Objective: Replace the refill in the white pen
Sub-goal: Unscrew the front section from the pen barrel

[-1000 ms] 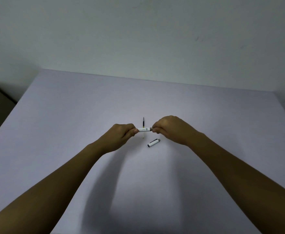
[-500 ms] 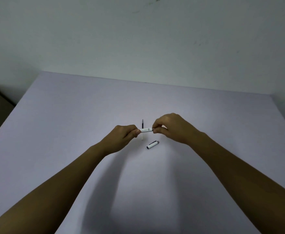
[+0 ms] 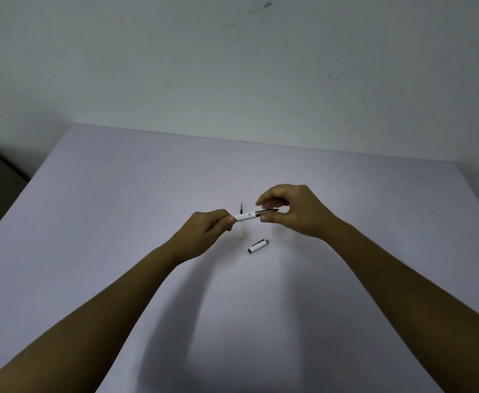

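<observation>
Over the table (image 3: 91,222), both hands pinching the white pen (image 3: 247,217), spare refill (image 3: 241,222) behind, cap (image 3: 258,246) beside.

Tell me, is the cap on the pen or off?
Off. The cap lies alone on the table, while both hands hold the pen above it.

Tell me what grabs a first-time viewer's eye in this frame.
Two bare hands meet mid-table: the left hand holds the white pen barrel, while the right hand pinches its dark tip section. Just below lies the pen cap; behind the barrel, a thin refill rests on the table.
</observation>
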